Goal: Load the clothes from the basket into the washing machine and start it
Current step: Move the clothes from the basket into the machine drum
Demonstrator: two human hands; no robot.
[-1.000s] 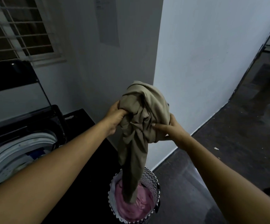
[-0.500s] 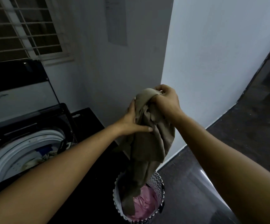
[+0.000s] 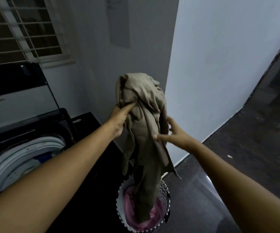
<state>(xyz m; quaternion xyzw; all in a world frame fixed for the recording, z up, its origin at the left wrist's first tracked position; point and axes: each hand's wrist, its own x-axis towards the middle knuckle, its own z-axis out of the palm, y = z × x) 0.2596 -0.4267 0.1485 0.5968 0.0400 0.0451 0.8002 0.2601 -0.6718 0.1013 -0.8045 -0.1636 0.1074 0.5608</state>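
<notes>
Khaki garment: bunched and held up in the air, directly above the laundry basket. Its lower end hangs down into the basket's opening. I cannot tell what kind of garment it is.

Left hand: grasps the upper left of the bundle, thumb pressed into a fold, fingers hidden behind the cloth.

Right hand: lower, on the bundle's right edge. I see the thumb tip pressed on the front of the cloth and the fingers reaching round behind the edge, so a fold sits between them. I note it as a light pinch.

Laundry basket: stands on the dark floor, with a zigzag pattern and a scalloped white rim. A pink garment lies inside, under the hanging khaki end.

Washing machine: top-loader at far left, well apart from the basket. Its lid is raised and the white tub ring is exposed. I make out some blue cloth inside the tub.

Surroundings: a black surface lies between the machine and the basket. A barred window is above the machine. The white wall forms a corner behind the garment, and a sheet of paper is fixed to the shaded face.
</notes>
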